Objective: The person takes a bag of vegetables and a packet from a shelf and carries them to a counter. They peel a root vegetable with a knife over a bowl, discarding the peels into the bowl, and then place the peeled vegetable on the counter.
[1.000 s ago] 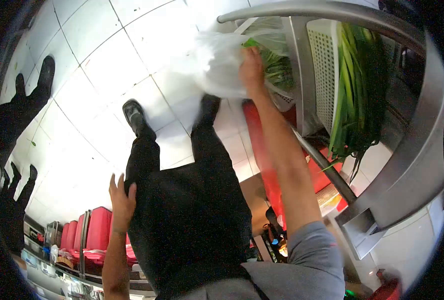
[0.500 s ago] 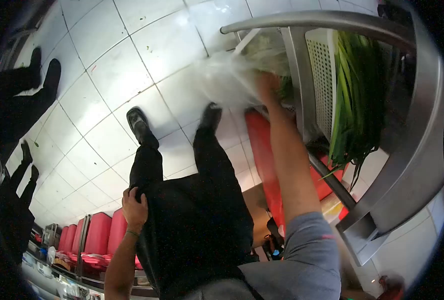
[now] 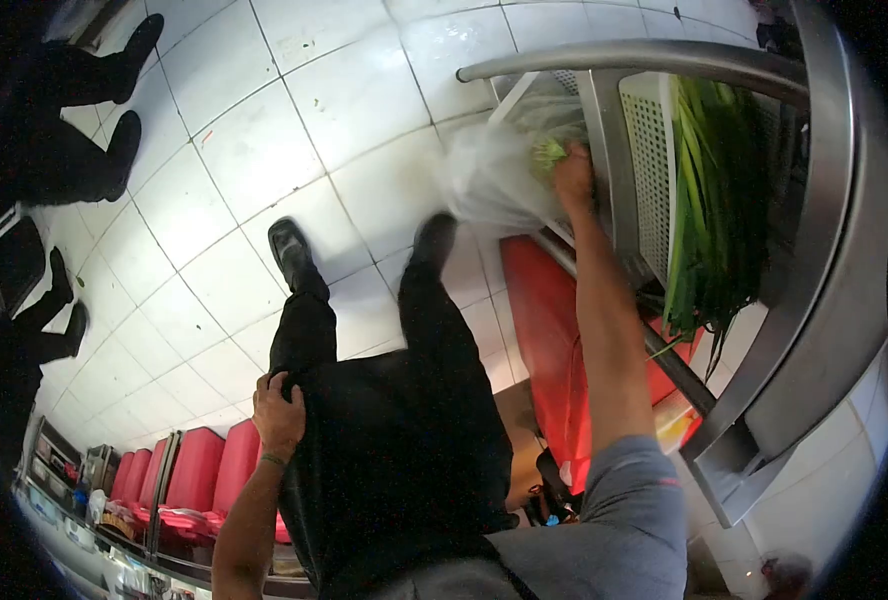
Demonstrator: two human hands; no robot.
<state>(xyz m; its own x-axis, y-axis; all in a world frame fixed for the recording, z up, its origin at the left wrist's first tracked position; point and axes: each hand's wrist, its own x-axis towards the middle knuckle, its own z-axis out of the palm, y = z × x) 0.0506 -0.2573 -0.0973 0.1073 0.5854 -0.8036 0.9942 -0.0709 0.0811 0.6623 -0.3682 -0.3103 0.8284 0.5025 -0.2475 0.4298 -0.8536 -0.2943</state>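
Note:
My right hand (image 3: pixel 573 178) is closed at the clear plastic bag (image 3: pixel 499 178), next to light green leafy stems (image 3: pixel 548 153) at the bag's right side; exactly what its fingers hold is partly hidden. My left hand (image 3: pixel 279 412) rests on the black apron (image 3: pixel 394 430) over my thigh, fingers bent around the cloth. Right of my right hand, long green leaves (image 3: pixel 709 200) hang over a white perforated crate (image 3: pixel 648 170) in the metal rack.
A metal rack (image 3: pixel 654 50) curves around the right side. Below my right forearm is a red container (image 3: pixel 544 330). Co-workers' dark legs (image 3: pixel 84 150) stand on the tiled floor (image 3: pixel 224 140) at left. Red containers (image 3: pixel 194 470) line a shelf at lower left.
The plastic bag and my right hand sit slightly farther right, and the light green stems show more clearly. The co-workers' legs at left have shifted. My left hand stays on the apron.

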